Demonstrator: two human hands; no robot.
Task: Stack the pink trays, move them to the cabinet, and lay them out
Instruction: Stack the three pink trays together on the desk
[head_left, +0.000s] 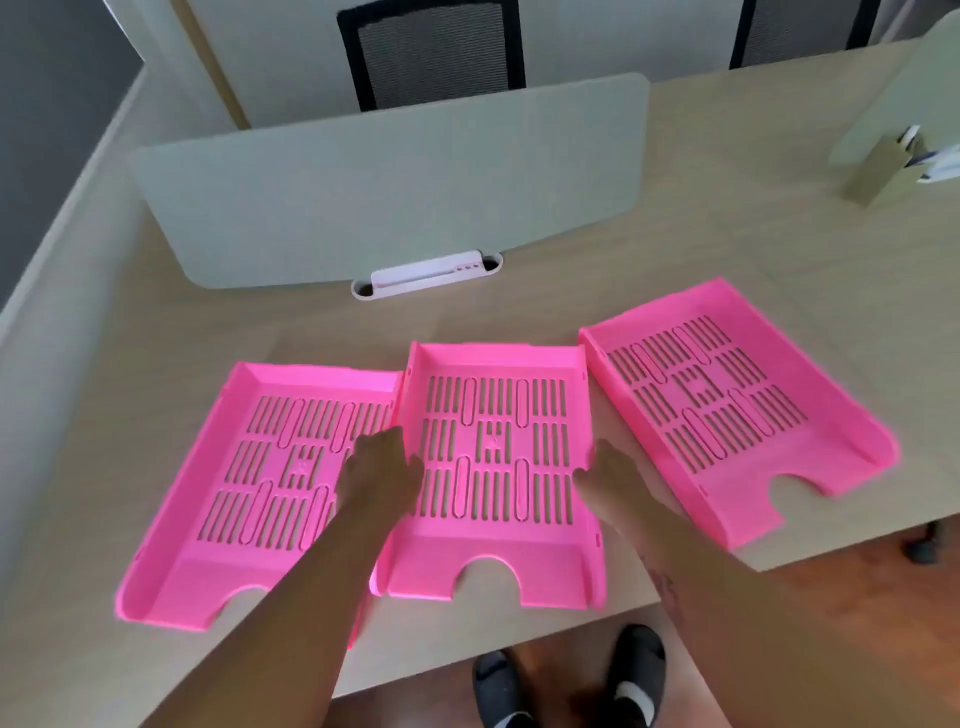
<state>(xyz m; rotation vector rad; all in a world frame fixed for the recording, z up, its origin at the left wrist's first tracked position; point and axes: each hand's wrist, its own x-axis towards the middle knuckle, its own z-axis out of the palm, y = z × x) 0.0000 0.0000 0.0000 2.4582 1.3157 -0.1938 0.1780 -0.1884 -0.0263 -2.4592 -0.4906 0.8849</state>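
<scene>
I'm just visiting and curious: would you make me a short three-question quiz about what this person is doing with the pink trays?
1. How many pink trays lie on the desk?
2. True or false: the trays are already stacked in one pile.
3. Which tray do both hands grip: A) left tray, B) middle tray, C) right tray?

Key
1. Three: the left tray, the middle tray and the right tray.
2. False. They lie side by side; only the middle tray's left edge overlaps the left tray.
3. B. The left hand is at its left wall and the right hand at its right wall.
</scene>
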